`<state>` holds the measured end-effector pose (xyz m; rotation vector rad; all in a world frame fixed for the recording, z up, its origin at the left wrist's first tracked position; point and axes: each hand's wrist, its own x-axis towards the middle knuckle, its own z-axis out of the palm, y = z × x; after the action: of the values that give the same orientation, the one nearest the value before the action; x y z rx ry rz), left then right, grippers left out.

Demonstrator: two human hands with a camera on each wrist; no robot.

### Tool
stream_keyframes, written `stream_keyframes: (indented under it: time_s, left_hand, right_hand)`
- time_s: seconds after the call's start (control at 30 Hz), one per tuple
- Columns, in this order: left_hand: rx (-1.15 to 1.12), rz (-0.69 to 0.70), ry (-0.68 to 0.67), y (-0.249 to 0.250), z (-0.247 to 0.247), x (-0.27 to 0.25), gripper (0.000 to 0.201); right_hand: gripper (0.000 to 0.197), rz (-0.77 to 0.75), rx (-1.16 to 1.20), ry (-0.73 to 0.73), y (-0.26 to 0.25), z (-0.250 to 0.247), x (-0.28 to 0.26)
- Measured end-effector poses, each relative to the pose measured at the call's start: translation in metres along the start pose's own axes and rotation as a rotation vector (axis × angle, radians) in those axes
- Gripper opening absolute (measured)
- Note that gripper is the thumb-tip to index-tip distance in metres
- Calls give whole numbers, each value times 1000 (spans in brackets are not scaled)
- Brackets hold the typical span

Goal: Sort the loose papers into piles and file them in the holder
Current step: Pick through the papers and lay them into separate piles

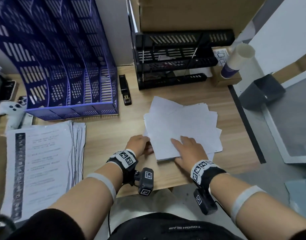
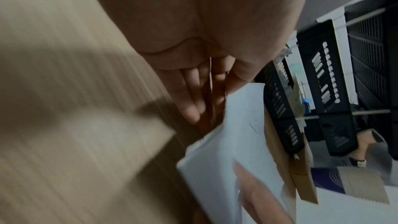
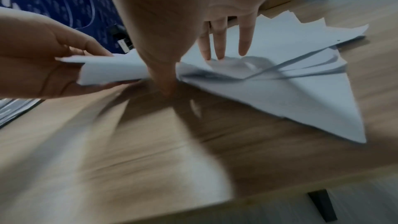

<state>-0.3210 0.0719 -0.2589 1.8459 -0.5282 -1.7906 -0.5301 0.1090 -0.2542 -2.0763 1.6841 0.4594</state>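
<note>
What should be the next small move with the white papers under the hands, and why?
Probably square the fanned white papers into one even pile: their corners stick out unevenly, the left hand grips their near-left edge, and the right hand lies flat on top.

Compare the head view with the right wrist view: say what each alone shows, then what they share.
Head only: black slotted desk tray rack, stapled printed stack, paper cup.
Right wrist only: left hand pinching a lifted corner of the loose white papers; right hand fingers straight on top.
Both: blue slotted plastic file holder, black stapler, wooden desk.
</note>
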Motion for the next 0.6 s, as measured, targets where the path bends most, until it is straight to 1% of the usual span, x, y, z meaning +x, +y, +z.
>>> stream_keyframes:
  time_s: [0.03, 0.13, 0.2, 0.23, 0.3, 0.37, 0.4, 0.43, 0.47, 0.5, 0.53, 0.57, 0.6]
  left_hand:
    - [-1, -2, 20, -1, -12, 1, 10]
    - [-11, -10, 60, -6, -49, 4, 17]
    - [-26, -22, 105, -9, -72, 6, 20]
    - [-39, -26, 129, -11, -84, 7, 18]
    - [-40, -5, 180, -22, -111, 18, 16]
    - [-2, 49, 246, -44, -143, 46, 21]
    - [-4, 58, 277, -53, -158, 61, 19]
    - [-5, 57, 323, -52, -167, 60, 16]
    - [20, 62, 365, -44, -170, 47, 14]
    - [75, 67, 378, -32, -170, 29, 15]
    - [158, 78, 364, -19, -168, 6, 21]
    - [239, 85, 329, -12, -167, -7, 28]
    - [300, 96, 288, -10, -167, -14, 29]
  right_hand:
    - [65, -45, 22, 10, -7, -1, 2]
    - [38, -125, 244, 25, -29, -13, 6]
    - [25, -87, 387, 32, -42, -27, 10]
    - [23, -49, 462, 70, -48, -36, 12]
    - [28, 33, 613, 198, -59, -60, 15]
    - [28, 119, 795, 311, -67, -87, 15]
    - [27, 147, 899, 349, -69, -101, 15]
    - [25, 168, 991, 377, -70, -112, 15]
    - [22, 181, 1051, 404, -70, -121, 15]
    - [22, 189, 1055, 418, -69, -125, 16]
    - [23, 194, 1021, 406, -69, -127, 18]
    - [26, 208, 958, 361, -69, -125, 19]
    - [30, 224, 892, 300, -70, -122, 20]
